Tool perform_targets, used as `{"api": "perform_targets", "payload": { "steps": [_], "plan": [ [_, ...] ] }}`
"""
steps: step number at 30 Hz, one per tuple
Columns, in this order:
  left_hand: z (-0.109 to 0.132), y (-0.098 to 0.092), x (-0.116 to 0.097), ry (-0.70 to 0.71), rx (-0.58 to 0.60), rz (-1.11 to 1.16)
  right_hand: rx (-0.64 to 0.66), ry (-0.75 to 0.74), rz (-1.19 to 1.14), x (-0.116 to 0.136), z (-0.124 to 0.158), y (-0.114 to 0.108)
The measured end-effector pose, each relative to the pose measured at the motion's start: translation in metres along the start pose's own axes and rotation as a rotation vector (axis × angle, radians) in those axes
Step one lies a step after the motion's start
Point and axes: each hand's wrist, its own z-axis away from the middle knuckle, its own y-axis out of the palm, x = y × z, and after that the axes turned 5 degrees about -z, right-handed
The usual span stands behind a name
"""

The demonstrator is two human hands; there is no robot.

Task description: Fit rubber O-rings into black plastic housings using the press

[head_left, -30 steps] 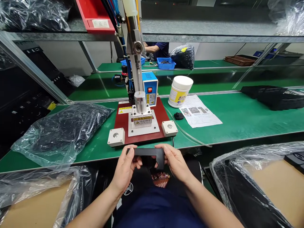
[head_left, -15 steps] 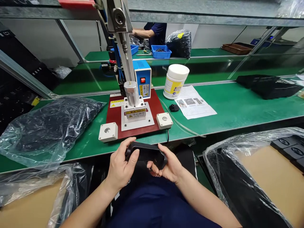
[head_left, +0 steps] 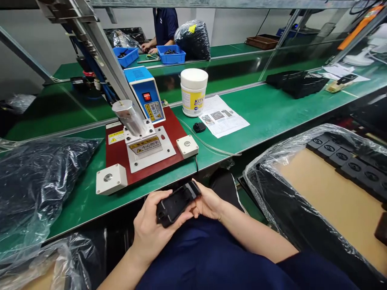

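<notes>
Between my hands is a black plastic housing [head_left: 178, 203], its hollow side facing up and its long axis slanting up to the right. My left hand [head_left: 152, 221] is closed around its lower left end, the thumb along the near edge. At the upper right end, my right hand [head_left: 207, 201] grips it with fingers partly hidden beneath. Just beyond my hands stands a small press [head_left: 134, 121] on a dark red base [head_left: 169, 161]. A white button box [head_left: 111, 179] sits at its left corner and another button box [head_left: 187, 146] at its right.
A white tub [head_left: 194, 92], a printed sheet [head_left: 226, 117] and a small black part [head_left: 199, 127] lie on the green bench. Bagged black material [head_left: 45, 177] is at left. On the right, a plastic-lined box [head_left: 302, 177] holds several black parts. Across the bench, a person [head_left: 165, 26] works beside blue bins.
The view has swung to the right. The black housing has turned from nearly level to slanted, its hollow side now showing. Both hands keep hold of it.
</notes>
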Motion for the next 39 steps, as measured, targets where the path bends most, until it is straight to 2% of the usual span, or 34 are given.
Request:
{"api": "perform_targets", "payload": {
  "steps": [2, 6, 9, 13, 27, 29, 33, 35, 39],
  "plan": [
    [0.003, 0.002, 0.003, -0.006, -0.021, -0.035, 0.019, -0.041, -0.015, -0.003, 0.000, 0.000],
    [0.008, 0.002, 0.010, 0.023, -0.055, -0.112, 0.063, 0.046, -0.027, -0.006, -0.003, 0.002],
    [0.010, 0.000, 0.010, 0.042, -0.090, -0.137, 0.056, 0.059, -0.038, -0.008, -0.006, 0.004],
    [0.010, -0.001, 0.006, -0.003, -0.137, -0.083, 0.020, 0.088, -0.054, -0.011, -0.007, 0.004],
    [0.013, -0.002, 0.014, 0.101, -0.103, -0.197, 0.015, 0.063, 0.000, -0.010, -0.003, 0.007],
    [0.013, -0.003, 0.011, 0.076, -0.084, -0.209, 0.010, 0.039, 0.016, -0.008, -0.001, 0.009],
    [0.014, -0.004, 0.005, -0.083, -0.073, -0.167, -0.013, 0.001, 0.059, -0.003, 0.004, 0.011],
    [0.014, -0.004, 0.007, -0.105, -0.090, -0.127, -0.027, -0.001, 0.074, -0.002, 0.004, 0.012],
    [0.012, -0.004, 0.024, 0.045, -0.124, -0.125, -0.025, 0.008, 0.079, -0.003, 0.004, 0.012]
  ]
}}
